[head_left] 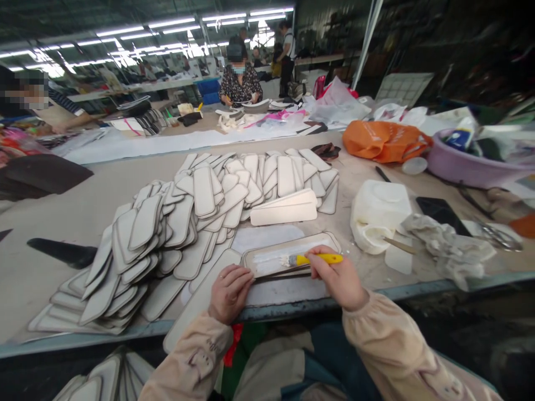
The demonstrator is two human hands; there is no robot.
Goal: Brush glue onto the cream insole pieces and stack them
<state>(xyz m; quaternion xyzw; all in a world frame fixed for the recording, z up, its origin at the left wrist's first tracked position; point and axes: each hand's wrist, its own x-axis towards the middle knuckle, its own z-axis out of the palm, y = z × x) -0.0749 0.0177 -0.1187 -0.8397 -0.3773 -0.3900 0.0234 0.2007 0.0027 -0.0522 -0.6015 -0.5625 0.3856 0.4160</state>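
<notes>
My right hand is closed around the yellow handle of a paintbrush. Its bristles touch a long, pale panel with rounded corners, and a wet white smear runs along the panel's surface. At the panel's left end my left hand holds the near corner, its fingers curled and close together; the thumb is mostly hidden. More panels lie beneath this one. Behind and to the left spreads a large heap of similar dark-edged panels. A cut-open white plastic jug stands to the right, with a stick in its opening.
Right of the jug lie a crumpled rag, scissors and a dark flat tray. Farther back are an orange bag and a purple basin. A person works across the table; another is at left.
</notes>
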